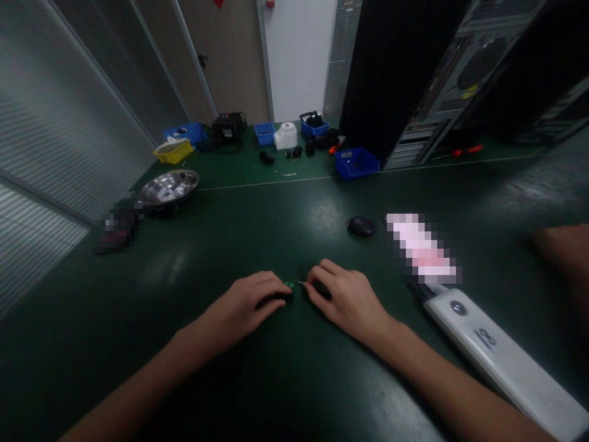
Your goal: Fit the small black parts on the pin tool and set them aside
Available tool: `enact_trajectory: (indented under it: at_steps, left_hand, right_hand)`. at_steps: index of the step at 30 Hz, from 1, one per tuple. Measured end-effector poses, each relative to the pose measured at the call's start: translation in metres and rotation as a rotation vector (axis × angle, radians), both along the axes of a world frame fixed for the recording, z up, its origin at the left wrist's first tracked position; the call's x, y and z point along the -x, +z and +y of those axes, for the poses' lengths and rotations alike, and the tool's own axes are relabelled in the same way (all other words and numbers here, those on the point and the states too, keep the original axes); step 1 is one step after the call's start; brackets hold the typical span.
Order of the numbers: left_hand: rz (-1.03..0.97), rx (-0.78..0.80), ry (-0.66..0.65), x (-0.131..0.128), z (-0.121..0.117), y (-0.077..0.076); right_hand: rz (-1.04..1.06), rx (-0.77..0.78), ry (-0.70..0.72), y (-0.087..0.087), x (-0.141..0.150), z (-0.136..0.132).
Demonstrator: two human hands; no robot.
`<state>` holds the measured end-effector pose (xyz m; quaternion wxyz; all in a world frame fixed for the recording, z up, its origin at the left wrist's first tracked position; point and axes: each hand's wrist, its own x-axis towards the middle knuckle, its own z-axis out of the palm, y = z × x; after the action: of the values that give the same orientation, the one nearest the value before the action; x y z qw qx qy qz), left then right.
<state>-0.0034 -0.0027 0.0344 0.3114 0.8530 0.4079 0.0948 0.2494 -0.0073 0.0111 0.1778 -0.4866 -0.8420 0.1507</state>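
Near the middle of the green table, my left hand (257, 296) is closed round a small black part (288, 297). A little green circuit board (289, 285) shows at its fingertips, touching or joined to that part; I cannot tell which. Facing it, my right hand (343, 294) grips a small screwdriver (324, 290) by its black handle. Its thin metal tip points left toward the board, with a narrow gap between them. Fingers hide much of both held things.
A black computer mouse (362, 226) lies beyond my right hand. To the right are a blurred-out phone (421, 245) and a white device marked 18 (501, 356). Another person's hand (565, 245) is at far right. A metal bowl (196, 180) and blue bin (356, 166) stand farther back.
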Motion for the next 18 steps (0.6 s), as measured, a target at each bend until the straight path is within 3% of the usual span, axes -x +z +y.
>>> enact_trajectory:
  at_steps: [5, 9, 13, 18]
  left_hand:
    - [-0.015, -0.142, 0.053, -0.020, -0.010, -0.015]
    - [0.020, -0.186, 0.044, 0.004, -0.003, -0.015]
    - [0.051, -0.189, 0.324, 0.083, 0.015, -0.010]
    - [0.356, -0.307, 0.937, 0.242, 0.019, -0.013]
  right_hand:
    - [-0.001, -0.010, -0.011, 0.000, 0.001, 0.000]
    - [0.017, 0.000, -0.009, 0.001, 0.001, 0.000]
    - [0.037, 0.005, -0.007, 0.000, 0.000, 0.000]
    - [0.048, 0.005, -0.015, -0.002, 0.001, 0.000]
